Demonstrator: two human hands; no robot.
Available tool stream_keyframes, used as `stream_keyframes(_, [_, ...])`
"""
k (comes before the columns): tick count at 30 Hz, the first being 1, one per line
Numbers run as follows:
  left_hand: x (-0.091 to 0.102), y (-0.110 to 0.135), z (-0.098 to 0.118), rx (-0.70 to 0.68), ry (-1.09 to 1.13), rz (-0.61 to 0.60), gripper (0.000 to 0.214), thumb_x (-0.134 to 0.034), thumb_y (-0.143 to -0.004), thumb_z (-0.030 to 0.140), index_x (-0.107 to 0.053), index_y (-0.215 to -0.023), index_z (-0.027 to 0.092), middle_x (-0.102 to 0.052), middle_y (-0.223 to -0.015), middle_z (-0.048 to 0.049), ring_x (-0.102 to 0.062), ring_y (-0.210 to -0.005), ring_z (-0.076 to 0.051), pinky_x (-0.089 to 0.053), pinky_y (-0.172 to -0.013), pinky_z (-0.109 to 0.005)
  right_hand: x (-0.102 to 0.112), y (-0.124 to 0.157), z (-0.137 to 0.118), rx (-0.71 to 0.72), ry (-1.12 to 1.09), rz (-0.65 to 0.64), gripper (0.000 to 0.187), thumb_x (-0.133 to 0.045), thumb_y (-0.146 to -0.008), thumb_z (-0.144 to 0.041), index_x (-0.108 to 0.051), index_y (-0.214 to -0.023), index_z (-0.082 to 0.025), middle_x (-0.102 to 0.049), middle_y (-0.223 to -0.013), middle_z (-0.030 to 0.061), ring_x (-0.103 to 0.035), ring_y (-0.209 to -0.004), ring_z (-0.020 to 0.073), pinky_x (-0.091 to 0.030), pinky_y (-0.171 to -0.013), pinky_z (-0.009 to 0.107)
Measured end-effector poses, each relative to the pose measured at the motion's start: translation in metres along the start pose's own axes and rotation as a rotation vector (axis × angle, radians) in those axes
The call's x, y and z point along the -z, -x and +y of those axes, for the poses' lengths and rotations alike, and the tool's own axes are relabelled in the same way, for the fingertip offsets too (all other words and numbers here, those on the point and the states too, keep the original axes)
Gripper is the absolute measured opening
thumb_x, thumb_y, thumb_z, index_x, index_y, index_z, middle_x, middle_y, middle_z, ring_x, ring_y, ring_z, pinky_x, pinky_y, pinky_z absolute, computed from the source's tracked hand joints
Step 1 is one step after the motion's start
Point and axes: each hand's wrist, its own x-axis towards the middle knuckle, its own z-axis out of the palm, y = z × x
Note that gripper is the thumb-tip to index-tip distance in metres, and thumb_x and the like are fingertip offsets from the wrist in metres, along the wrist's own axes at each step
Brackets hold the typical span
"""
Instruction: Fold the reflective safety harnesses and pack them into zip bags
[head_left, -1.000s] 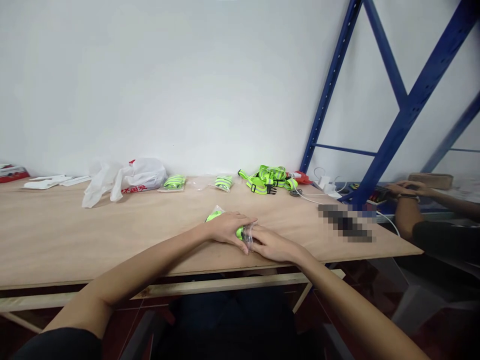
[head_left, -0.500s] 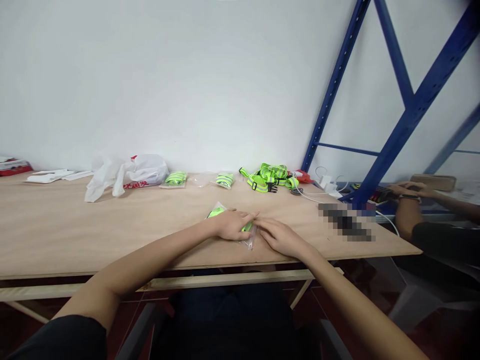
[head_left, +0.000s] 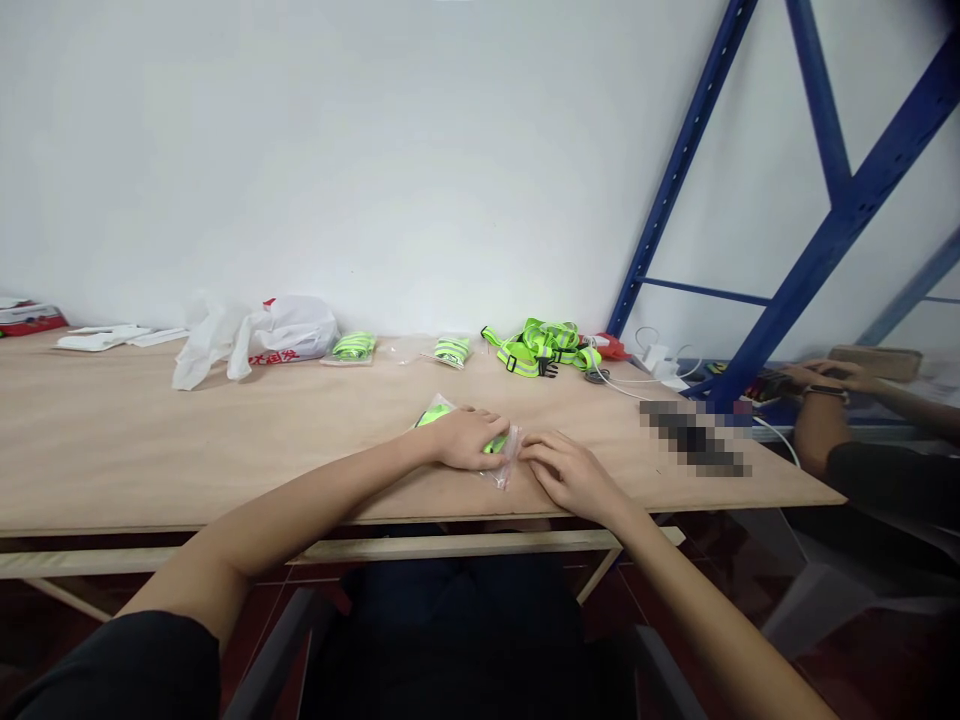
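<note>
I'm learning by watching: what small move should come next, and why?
Perhaps the right hand should pinch the clear bag at its loose end: the hand sits right beside that end, while the left hand rests over the green bundle inside.

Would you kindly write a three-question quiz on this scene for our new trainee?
1. Which hand lies on the bagged green bundle nearest the front of the table?
2. True or false: the white plastic bag lies to the left of the loose green straps.
3. Fill in: the buckle hanging at the loose straps' near side is ____ in colour.
Key: 1. The left hand; 2. True; 3. Black.
</note>
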Motion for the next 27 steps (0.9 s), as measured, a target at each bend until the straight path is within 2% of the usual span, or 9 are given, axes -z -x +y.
stream_keyframes(4, [-0.004,0.0,-0.001,-0.035,0.011,0.053,0.05,-0.056,-0.091,0.062,-0.057,-0.117,0.019,-0.062,-0.132,-0.0121,-0.061,-0.116,-0.029,-0.04,-0.1,-0.04,0.001,0.001,-0.008,0.021,-0.024,-0.008,0.037,-0.045,-0.091,-0.01,-0.07,-0.116,-0.023,-0.069,-0.119,0.0106,-0.064,-0.111,0.0247,-0.055,-0.095,0.043])
stream_keyframes(7, [-0.007,0.0,-0.002,-0.048,0.031,0.069,0.061,-0.055,-0.086,0.072,-0.06,-0.116,0.019,-0.063,-0.13,-0.0122,-0.06,-0.116,-0.03,-0.038,-0.102,-0.04,-0.003,0.003,-0.008,0.005,0.004,-0.033,0.04,-0.044,-0.094,-0.012,-0.067,-0.125,-0.02,-0.066,-0.13,0.0125,-0.06,-0.124,0.0265,-0.05,-0.104,0.046])
stream_keyframes(9, [-0.008,0.001,-0.002,-0.061,0.017,0.092,0.063,-0.054,-0.087,0.073,-0.061,-0.119,0.018,-0.06,-0.136,-0.0132,-0.057,-0.121,-0.031,-0.037,-0.104,-0.041,-0.006,0.005,-0.007,0.003,0.031,-0.086,0.041,-0.044,-0.095,-0.013,-0.066,-0.129,-0.019,-0.064,-0.136,0.013,-0.056,-0.13,0.0273,-0.047,-0.109,0.048])
stream_keyframes(13, [-0.006,0.005,-0.004,-0.095,0.038,0.124,0.059,-0.054,-0.09,0.067,-0.059,-0.124,0.018,-0.06,-0.134,-0.0138,-0.057,-0.121,-0.03,-0.037,-0.105,-0.041,-0.007,0.007,-0.005,-0.017,0.053,-0.141,0.044,-0.044,-0.095,-0.014,-0.064,-0.134,-0.022,-0.063,-0.138,0.011,-0.056,-0.13,0.0267,-0.045,-0.111,0.049])
stream_keyframes(18, [-0.001,0.009,-0.007,-0.195,0.176,0.129,0.034,-0.051,-0.098,0.048,-0.064,-0.111,0.02,-0.067,-0.121,-0.0102,-0.062,-0.114,-0.025,-0.041,-0.103,-0.037,-0.006,0.007,-0.006,-0.01,0.002,-0.1,0.047,-0.045,-0.093,-0.011,-0.064,-0.134,-0.024,-0.063,-0.137,0.0096,-0.057,-0.128,0.0254,-0.046,-0.109,0.05])
stream_keyframes(27, [-0.002,0.007,-0.007,-0.211,0.301,0.129,0.024,-0.058,-0.093,0.038,-0.072,-0.103,0.021,-0.074,-0.112,-0.0081,-0.065,-0.11,-0.024,-0.045,-0.101,-0.035,-0.009,0.008,-0.004,-0.003,-0.023,-0.061,0.046,-0.047,-0.09,-0.01,-0.068,-0.129,-0.026,-0.067,-0.132,0.0087,-0.059,-0.126,0.026,-0.046,-0.109,0.051])
